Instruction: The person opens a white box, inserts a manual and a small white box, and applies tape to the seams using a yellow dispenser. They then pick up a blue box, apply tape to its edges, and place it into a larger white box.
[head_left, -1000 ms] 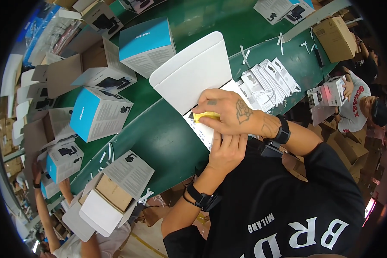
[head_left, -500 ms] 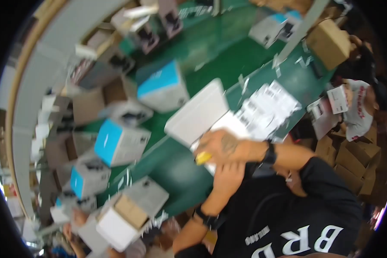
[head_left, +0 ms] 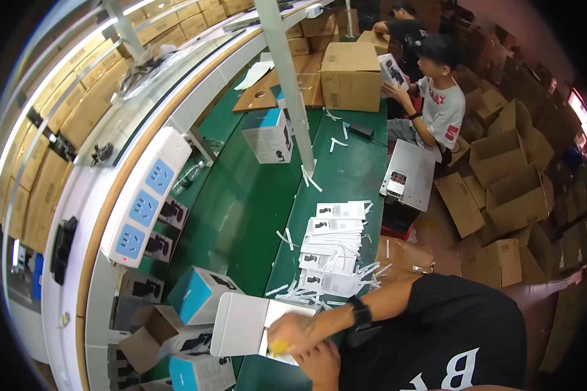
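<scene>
Right grip (head_left: 292,331): curls around a small yellow object (head_left: 279,347), both blurred; what kind of object it is cannot be made out.

Left grip (head_left: 321,362): set between 4 and 5 o'clock from the right, fingers close against it; whether it holds anything cannot be told.

White carton (head_left: 297,306): lies under the right grip at the near end of the green worktop (head_left: 355,173), its broad lid (head_left: 238,326) laid out toward 9 o'clock. With that lid open, work on this one looks part-done; closing is not yet reached, and the contents are mostly hidden by the fingers.

Printed leaflets (head_left: 332,244): heaped at 1 o'clock, loose on the worktop and outside any box, a sizeable stock by the look of it.

White strips (head_left: 284,240): scattered at 12 o'clock and around the heap.

Blue-and-white boxes (head_left: 205,296): stand at 10 and 8 o'clock, apparently closed and so perhaps further along.

Open box (head_left: 153,332): at 9 o'clock, brown inside, flaps spread, seemingly unfinished.

Co-worker (head_left: 445,101): at 1 o'clock, well apart, holds a printed box (head_left: 392,70) beside a large brown carton (head_left: 351,78).
</scene>
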Action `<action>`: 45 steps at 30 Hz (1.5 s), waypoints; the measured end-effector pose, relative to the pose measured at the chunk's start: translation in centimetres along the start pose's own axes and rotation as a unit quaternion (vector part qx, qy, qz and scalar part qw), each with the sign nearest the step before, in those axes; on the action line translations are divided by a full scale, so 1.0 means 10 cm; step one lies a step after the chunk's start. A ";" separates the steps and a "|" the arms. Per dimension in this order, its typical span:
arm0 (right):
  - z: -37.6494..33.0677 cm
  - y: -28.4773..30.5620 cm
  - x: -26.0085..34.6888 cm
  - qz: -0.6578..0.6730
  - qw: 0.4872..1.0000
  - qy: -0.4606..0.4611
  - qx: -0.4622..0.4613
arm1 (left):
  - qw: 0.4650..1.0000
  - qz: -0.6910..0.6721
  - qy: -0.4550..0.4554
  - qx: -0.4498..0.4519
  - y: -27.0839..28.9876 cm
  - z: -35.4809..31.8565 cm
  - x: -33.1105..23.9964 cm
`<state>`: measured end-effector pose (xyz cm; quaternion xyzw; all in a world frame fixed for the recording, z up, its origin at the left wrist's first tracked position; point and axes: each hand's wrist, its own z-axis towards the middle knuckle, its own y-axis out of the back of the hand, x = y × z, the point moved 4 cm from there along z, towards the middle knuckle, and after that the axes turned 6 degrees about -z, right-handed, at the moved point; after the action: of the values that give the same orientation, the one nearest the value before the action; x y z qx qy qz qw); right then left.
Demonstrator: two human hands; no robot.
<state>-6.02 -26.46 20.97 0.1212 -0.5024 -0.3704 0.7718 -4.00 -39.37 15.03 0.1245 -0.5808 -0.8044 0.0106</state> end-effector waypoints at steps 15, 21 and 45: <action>0.50 0.73 -0.57 0.092 0.968 -0.083 -0.219 | 0.995 -0.072 0.067 0.028 0.29 0.33 -0.06; 0.33 0.91 -0.44 0.319 0.921 -0.215 0.057 | 0.964 -0.229 0.135 -0.007 0.43 0.28 0.09; -0.90 1.02 0.02 0.086 0.936 -0.320 0.119 | 0.519 -0.769 0.333 -0.170 -0.07 0.17 -0.07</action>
<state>6.38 -21.17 22.67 0.0440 -0.7716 -0.2593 0.5792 -3.56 -37.44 14.99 0.7770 -0.0650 -0.4827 -0.3987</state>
